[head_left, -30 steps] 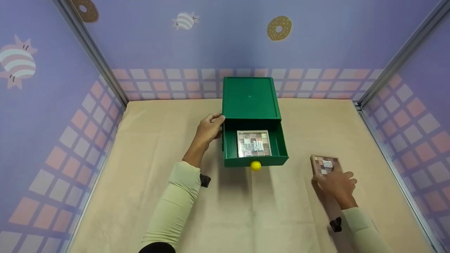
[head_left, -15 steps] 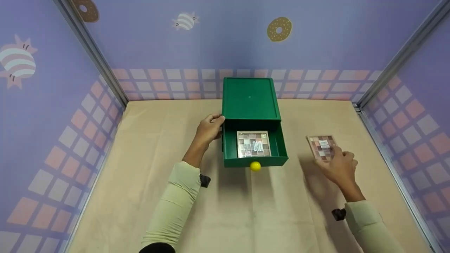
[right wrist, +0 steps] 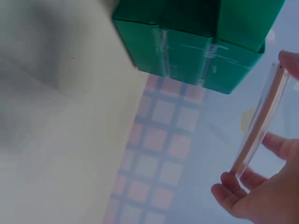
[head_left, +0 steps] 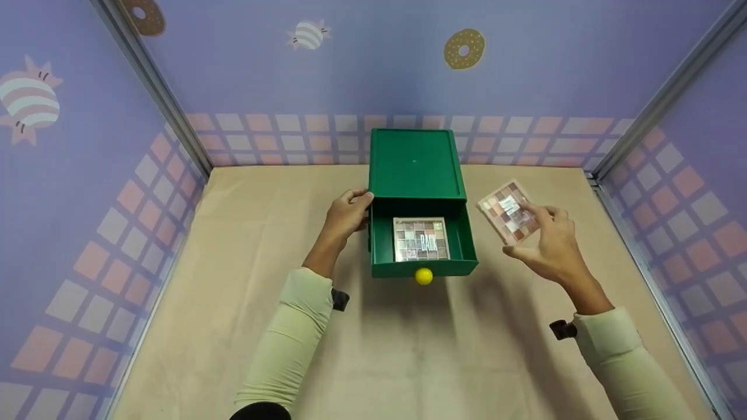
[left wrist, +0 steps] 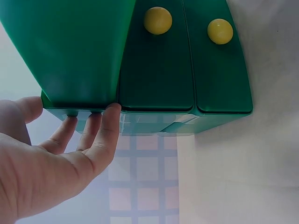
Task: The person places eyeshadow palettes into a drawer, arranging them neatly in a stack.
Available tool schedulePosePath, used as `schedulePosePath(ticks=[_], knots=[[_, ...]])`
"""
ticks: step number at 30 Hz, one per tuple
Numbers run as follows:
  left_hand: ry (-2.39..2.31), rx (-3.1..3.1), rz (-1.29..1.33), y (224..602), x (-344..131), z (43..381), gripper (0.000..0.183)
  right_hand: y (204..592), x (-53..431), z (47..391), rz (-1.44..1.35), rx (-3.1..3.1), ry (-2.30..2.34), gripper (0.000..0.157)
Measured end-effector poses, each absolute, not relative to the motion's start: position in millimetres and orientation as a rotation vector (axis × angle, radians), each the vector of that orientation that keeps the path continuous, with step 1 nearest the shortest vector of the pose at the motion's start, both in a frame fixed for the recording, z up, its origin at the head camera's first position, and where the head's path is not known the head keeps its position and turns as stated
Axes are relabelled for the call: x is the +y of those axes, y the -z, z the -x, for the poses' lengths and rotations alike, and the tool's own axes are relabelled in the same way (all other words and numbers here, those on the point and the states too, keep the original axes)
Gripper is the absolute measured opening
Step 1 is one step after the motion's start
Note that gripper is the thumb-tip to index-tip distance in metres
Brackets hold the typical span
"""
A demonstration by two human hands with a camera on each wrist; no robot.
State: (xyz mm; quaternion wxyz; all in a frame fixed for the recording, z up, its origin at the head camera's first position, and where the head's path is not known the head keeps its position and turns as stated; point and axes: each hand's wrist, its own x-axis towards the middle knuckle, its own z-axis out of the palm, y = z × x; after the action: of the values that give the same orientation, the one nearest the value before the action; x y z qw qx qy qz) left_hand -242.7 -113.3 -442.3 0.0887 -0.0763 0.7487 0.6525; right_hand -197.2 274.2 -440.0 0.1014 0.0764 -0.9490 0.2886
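Note:
A green drawer cabinet (head_left: 414, 163) stands by the back wall. Its top drawer (head_left: 382, 239) is pulled out and holds an eyeshadow palette (head_left: 420, 239). My left hand (head_left: 345, 214) steadies the cabinet's left side near the front edge, and the left wrist view shows its fingertips (left wrist: 110, 112) against the side panel. In my right hand (head_left: 551, 245) a second eyeshadow palette (head_left: 506, 213) is held by its edges between thumb and fingers, raised and tilted just right of the drawer. The right wrist view shows this palette (right wrist: 261, 121) edge-on.
Two lower drawers (left wrist: 156, 70) with yellow knobs are closed. A yellow knob (head_left: 423, 276) sticks out from the open drawer's front. Beige cloth (head_left: 262, 262) covers the table, with patterned walls (head_left: 397, 70) at the back and both sides.
My right hand has lifted the second palette off the table and carried it up and left towards the drawer, turning it. My left hand has stayed at the cabinet.

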Motion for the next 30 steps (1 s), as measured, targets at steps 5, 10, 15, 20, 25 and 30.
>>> schedulePosePath(ticks=[5, 10, 15, 20, 25, 30], knots=[[-1.94, 2.223, 0.225, 441, -114, 242, 0.042, 422, 259, 205, -0.43, -2.783, -0.84, 0.084], [-1.93, 2.233, 0.225, 440, -113, 242, 0.044, 405, 242, 210, -0.647, -2.817, -0.782, 0.083], [-1.939, 2.23, 0.232, 440, -113, 242, 0.044, 393, 223, 211, -0.864, -2.89, -0.701, 0.084], [-1.943, 2.226, 0.235, 440, -113, 242, 0.043, 384, 201, 213, -0.979, -2.974, -0.607, 0.076], [-1.953, 2.207, 0.236, 441, -114, 243, 0.043, 380, 183, 214, -1.07, -3.035, -0.532, 0.074], [-1.947, 2.211, 0.24, 440, -113, 243, 0.044, 376, 171, 217, -1.113, -3.065, -0.485, 0.074]])
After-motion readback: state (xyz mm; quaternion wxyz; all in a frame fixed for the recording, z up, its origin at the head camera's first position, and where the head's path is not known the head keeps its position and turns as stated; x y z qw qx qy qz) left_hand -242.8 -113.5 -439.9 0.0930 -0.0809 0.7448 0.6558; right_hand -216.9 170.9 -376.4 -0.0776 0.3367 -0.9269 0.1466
